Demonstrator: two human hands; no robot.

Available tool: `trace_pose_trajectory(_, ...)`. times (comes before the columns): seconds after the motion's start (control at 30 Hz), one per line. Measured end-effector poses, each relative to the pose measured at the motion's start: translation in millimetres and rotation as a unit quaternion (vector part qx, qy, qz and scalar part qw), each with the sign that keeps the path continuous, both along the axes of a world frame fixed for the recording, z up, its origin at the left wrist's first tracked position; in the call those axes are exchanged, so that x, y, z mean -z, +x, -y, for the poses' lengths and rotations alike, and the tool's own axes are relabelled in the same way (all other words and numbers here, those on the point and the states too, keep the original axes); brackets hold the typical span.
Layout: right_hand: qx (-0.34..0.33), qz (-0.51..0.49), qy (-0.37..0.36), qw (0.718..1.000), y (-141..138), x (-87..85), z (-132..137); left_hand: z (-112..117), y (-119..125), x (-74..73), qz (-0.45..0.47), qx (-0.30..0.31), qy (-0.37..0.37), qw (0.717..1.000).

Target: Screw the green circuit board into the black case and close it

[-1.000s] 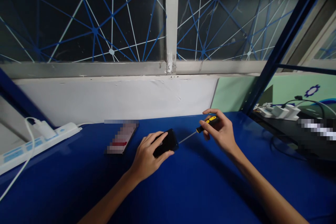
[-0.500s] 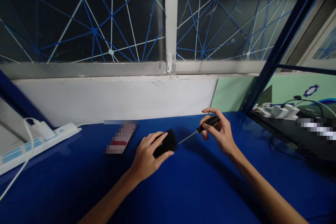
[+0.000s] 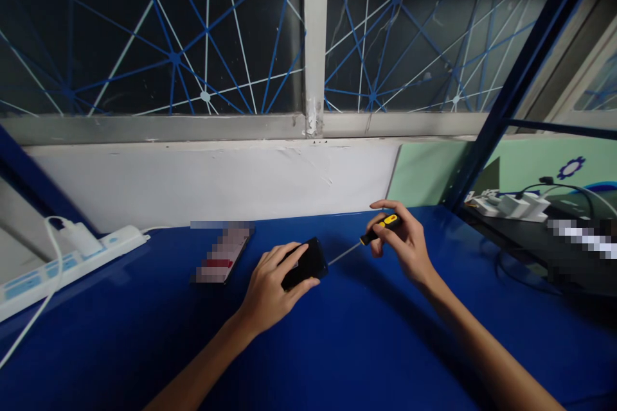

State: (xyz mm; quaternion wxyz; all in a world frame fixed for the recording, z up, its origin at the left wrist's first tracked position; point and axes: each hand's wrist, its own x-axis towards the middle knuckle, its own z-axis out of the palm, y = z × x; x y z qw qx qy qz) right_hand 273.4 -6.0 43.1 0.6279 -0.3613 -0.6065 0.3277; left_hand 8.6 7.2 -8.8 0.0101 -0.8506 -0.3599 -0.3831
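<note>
My left hand (image 3: 274, 279) is closed over a black, flat rectangular device (image 3: 313, 260) on the blue table, fingers on its top and thumb along the near edge. Its exact kind cannot be made out. A screwdriver (image 3: 385, 229) with a black and yellow handle is pinched in my right hand (image 3: 405, 241), index finger raised off it. The thin metal shaft points left and down, its tip meeting the right end of the black device. Left of my left hand lies a slim, phone-like object (image 3: 224, 253), its surface blurred out.
A white power strip (image 3: 116, 244) with a plugged-in charger and cable lies along the table's left side. The blue tabletop (image 3: 337, 347) runs back to a white wall panel. At right, white adapters (image 3: 523, 205) and cables sit on a black surface beyond a blue post (image 3: 511, 90).
The screwdriver's handle has turned in my right hand, so more of its yellow side faces me. The left hand and the black device have stayed in place.
</note>
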Motion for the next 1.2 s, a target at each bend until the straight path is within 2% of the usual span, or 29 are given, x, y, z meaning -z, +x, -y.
trace_pose_trajectory(0.23,-0.019,-0.011,0.005,1.0,0.2,0.5,-0.4,0.3,0.3,-1.2,-0.006,-0.002,-0.004,1.0)
trace_pose_trajectory(0.67,0.07,0.025,-0.022,0.997,-1.9,-3.4,0.1,-0.3,0.6,-0.3,-0.003,0.002,0.001,1.0)
trace_pose_trajectory(0.8,0.056,0.029,-0.014,0.998,-2.3,-0.1,-0.7,-0.6,0.1,0.5,-0.008,-0.001,-0.001,1.0)
trace_pose_trajectory(1.0,-0.002,-0.009,0.001,1.0,0.2,0.4,-1.3,-0.4,0.2,-0.2,-0.01,0.003,-0.002,1.0)
trace_pose_trajectory(1.2,0.051,0.027,-0.012,0.998,-0.8,-4.0,0.3,-0.1,0.1,-0.7,-0.008,0.002,-0.002,1.0)
